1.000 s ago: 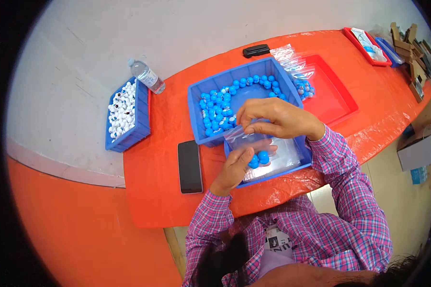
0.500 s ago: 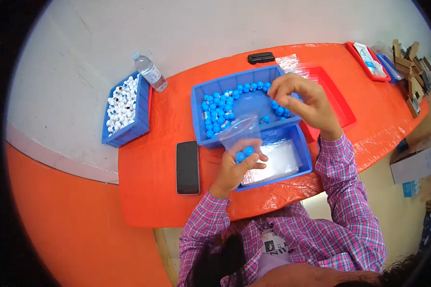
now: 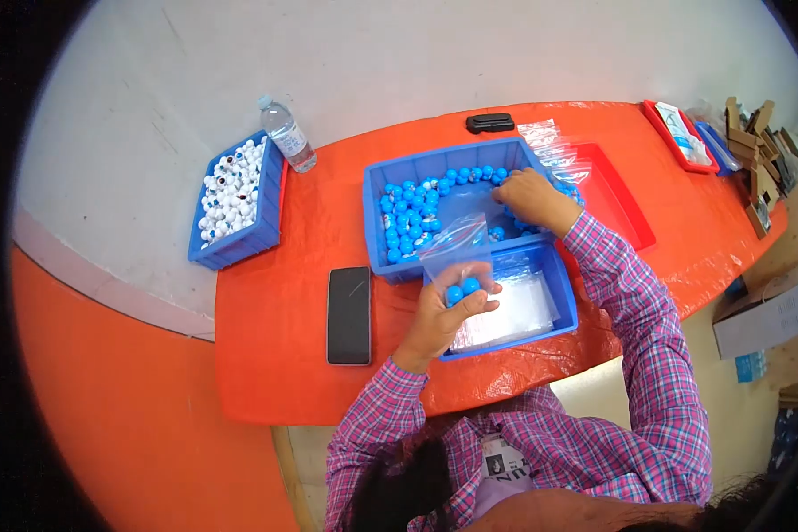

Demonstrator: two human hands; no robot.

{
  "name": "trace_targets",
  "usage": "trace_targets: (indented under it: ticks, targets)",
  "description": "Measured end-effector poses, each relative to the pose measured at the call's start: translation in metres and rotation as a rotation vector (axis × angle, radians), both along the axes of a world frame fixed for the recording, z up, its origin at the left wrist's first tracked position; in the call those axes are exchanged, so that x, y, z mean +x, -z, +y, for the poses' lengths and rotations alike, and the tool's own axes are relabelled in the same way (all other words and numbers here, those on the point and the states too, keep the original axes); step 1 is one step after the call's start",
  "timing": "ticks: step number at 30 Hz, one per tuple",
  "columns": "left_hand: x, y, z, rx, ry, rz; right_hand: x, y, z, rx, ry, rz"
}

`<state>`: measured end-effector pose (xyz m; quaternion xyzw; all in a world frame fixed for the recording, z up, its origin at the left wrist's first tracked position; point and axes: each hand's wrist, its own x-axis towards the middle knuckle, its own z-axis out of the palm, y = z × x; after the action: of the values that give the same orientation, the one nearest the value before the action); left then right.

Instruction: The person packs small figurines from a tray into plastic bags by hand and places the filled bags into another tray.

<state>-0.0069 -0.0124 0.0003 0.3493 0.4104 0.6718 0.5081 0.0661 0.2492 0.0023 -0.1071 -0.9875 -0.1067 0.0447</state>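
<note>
My left hand [image 3: 434, 326] is closed around a clear zip-lock bag [image 3: 457, 253], holding it upright in front of the large blue bin [image 3: 395, 270]. Two blue balls [image 3: 462, 291] sit low in the bag, by my fingers. Inside the large bin, toward its right side, my right hand [image 3: 534, 197] reaches down with curled fingers among more blue balls [image 3: 408, 213]. Whatever its fingertips hold is hidden. Below the large bin, a smaller blue bin [image 3: 570, 312] contains a stack of flat clear bags [image 3: 514, 310].
A black phone [image 3: 349, 316] lies left of the bins. Farther left are a blue bin of white balls [image 3: 230, 199] and a water bottle [image 3: 287, 136]. A red tray [image 3: 625, 199], several clear bags [image 3: 545, 140] and a black object [image 3: 489, 122] are behind and right.
My right hand has gone from above the large bin down into it, among the blue balls. The left hand still holds the bag with two balls, nearly in place.
</note>
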Motion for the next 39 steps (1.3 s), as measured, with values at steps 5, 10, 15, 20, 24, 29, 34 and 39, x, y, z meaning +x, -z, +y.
trace_targets:
  ticks: [5,10,15,20,24,29,34,39]
  targets:
    - [0.002,0.004,0.001,-0.003,-0.01,0.172,0.0,-0.002,-0.009,-0.028,0.026,-0.054]
    - [0.013,0.009,0.0,-0.02,-0.159,0.342,0.017,-0.043,-0.024,-0.683,-0.026,0.555]
    - [0.012,0.003,-0.002,-0.097,-0.099,0.285,0.057,-0.095,-0.067,-1.126,-0.41,0.614]
    - [0.009,0.001,-0.001,-0.175,0.004,0.352,0.056,-0.097,-0.08,-0.763,-0.415,0.602]
    - [0.01,0.0,-0.002,-0.191,0.027,0.375,0.052,-0.1,-0.09,-0.838,-0.309,0.721]
    - [0.011,0.01,0.0,-0.114,-0.035,0.337,0.054,-0.1,-0.085,-1.055,-0.353,0.612]
    - [0.009,0.003,-0.001,-0.073,-0.021,0.283,0.051,-0.091,-0.074,-1.108,-0.47,0.553]
    - [0.005,-0.002,-0.002,-0.084,0.097,0.282,0.049,-0.09,-0.082,-1.171,-0.51,0.539]
